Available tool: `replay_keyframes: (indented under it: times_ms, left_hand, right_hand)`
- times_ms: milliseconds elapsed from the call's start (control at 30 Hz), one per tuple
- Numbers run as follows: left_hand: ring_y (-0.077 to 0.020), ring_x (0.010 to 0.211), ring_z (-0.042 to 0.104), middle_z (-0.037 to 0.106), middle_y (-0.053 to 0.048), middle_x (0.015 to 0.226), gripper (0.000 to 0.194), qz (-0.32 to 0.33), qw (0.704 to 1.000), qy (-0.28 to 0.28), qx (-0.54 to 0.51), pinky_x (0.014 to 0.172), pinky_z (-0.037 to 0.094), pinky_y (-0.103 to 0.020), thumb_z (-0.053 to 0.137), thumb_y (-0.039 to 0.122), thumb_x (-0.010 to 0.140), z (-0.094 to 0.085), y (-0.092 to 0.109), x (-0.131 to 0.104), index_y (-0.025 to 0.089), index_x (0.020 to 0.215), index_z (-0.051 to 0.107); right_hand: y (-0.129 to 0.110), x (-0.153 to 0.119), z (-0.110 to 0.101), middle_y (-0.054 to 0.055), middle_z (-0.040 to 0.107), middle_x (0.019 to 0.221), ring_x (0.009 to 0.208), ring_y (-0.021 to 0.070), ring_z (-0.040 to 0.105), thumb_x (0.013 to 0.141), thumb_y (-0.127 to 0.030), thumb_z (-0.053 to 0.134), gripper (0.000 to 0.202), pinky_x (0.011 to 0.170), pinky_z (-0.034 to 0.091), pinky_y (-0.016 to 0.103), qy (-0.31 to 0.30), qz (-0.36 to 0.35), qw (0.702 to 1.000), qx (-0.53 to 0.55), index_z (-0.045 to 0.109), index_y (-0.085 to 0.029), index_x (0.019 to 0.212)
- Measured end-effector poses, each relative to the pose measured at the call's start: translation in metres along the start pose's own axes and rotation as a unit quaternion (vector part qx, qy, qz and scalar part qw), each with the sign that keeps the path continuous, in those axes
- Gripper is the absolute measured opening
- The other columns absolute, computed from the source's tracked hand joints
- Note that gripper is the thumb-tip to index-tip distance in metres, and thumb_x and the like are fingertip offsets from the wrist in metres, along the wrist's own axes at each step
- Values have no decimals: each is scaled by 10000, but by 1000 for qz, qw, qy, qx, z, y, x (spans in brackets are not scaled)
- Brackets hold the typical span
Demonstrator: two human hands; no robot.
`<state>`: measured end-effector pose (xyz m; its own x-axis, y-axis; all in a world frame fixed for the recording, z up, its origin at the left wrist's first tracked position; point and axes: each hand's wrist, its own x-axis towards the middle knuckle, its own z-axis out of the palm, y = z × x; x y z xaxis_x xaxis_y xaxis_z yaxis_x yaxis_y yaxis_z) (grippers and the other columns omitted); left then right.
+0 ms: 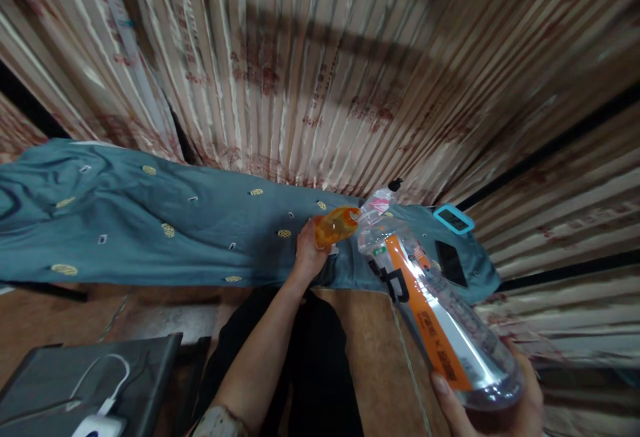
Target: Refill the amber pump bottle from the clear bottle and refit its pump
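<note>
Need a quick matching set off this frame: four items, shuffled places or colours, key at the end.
Items
1. phone
2. orange container
3. clock
4. large bottle

Places or colours
A. in the right hand
B. light blue frame
C. black, lying on the cloth
D. in the left hand

Pairs: 1-C, 2-D, 3-B, 4-A
</note>
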<state>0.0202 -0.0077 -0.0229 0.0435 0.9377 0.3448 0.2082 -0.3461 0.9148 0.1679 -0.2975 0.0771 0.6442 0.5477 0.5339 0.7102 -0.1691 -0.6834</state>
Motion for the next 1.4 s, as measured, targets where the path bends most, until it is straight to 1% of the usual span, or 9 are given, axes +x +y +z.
replay_keyframes:
  times_ms: [133, 233, 333, 533, 733, 867, 1100, 1233, 1400]
  left_hand:
    - [-303, 1269, 707, 735, -86, 1342, 725, 10, 1000, -5, 1, 1156, 561, -520, 769, 10, 685, -3, 3, -2, 248, 1351, 607]
    - [-304, 1288, 697, 728, -87, 1361, 741, 10, 1000, -4, 3, 1159, 554, -512, 776, 12, 679, -4, 5, -4, 243, 1360, 601]
    - [-293, 1282, 699, 730, -79, 1357, 743, 14, 1000, -6, 2, 1147, 559, -490, 763, -4, 679, -5, 7, -5, 246, 1360, 600]
    - [-282, 1272, 698, 739, -68, 1328, 754, 9, 1000, -11, -4, 1163, 545, -495, 742, -47, 647, -7, 14, -8, 232, 1336, 616]
    - [-277, 1238, 707, 752, -54, 1281, 793, -9, 1000, -15, -5, 1167, 545, -498, 766, -73, 591, -4, 19, -7, 241, 1306, 630]
    - [-286, 1221, 713, 756, -73, 1279, 790, -7, 1000, -12, 2, 1162, 546, -509, 757, -69, 594, -3, 19, -6, 224, 1318, 638]
    - [-296, 1248, 695, 745, -72, 1287, 764, 10, 999, -17, 28, 1170, 529, -535, 787, -46, 610, 0, 14, -7, 227, 1308, 635]
    - [-300, 1279, 677, 736, -82, 1308, 724, 9, 999, -13, 42, 1173, 512, -527, 797, -27, 663, 2, 15, -10, 229, 1319, 629]
    - [-303, 1277, 676, 727, -83, 1341, 693, 20, 998, -10, 50, 1151, 522, -497, 795, 9, 700, 3, 16, -15, 233, 1332, 622]
  right_hand:
    - [-2, -4, 2, 212, 625, 1440, 1232, 394, 665, 787, -675, 853, 1100, 1060, 556, 622, 25, -11, 1000, -11, 433, -139, 1651]
    - [17, -5, 0, 224, 603, 1480, 1271, 416, 650, 718, -671, 892, 1176, 1105, 503, 671, 6, 16, 999, 37, 411, -149, 1656]
    - [32, -3, -4, 214, 614, 1465, 1238, 393, 669, 667, -620, 940, 1185, 1067, 543, 618, -14, 38, 997, 66, 429, -179, 1641]
    - [5, -3, -5, 184, 658, 1327, 1055, 300, 693, 673, -648, 920, 1107, 856, 609, 416, 22, 23, 994, 106, 504, -167, 1578]
    - [-9, -1, -13, 214, 628, 1387, 1088, 322, 687, 638, -667, 929, 1167, 941, 585, 485, -1, 52, 993, 108, 489, -146, 1586]
    - [-10, 6, -16, 220, 665, 1321, 1036, 337, 708, 588, -721, 923, 1229, 902, 599, 491, 8, 52, 994, 92, 514, -109, 1572]
    - [-7, 0, -14, 199, 644, 1308, 1040, 296, 663, 651, -640, 928, 1151, 980, 549, 479, 13, 18, 994, 111, 501, -99, 1573]
    - [0, -1, -15, 186, 639, 1331, 1098, 308, 659, 642, -582, 947, 1125, 963, 555, 453, 1, 30, 990, 137, 498, -137, 1572]
    - [24, 1, -25, 176, 668, 1297, 1067, 325, 698, 660, -642, 933, 1108, 911, 596, 461, -2, -1, 998, 63, 516, -139, 1555]
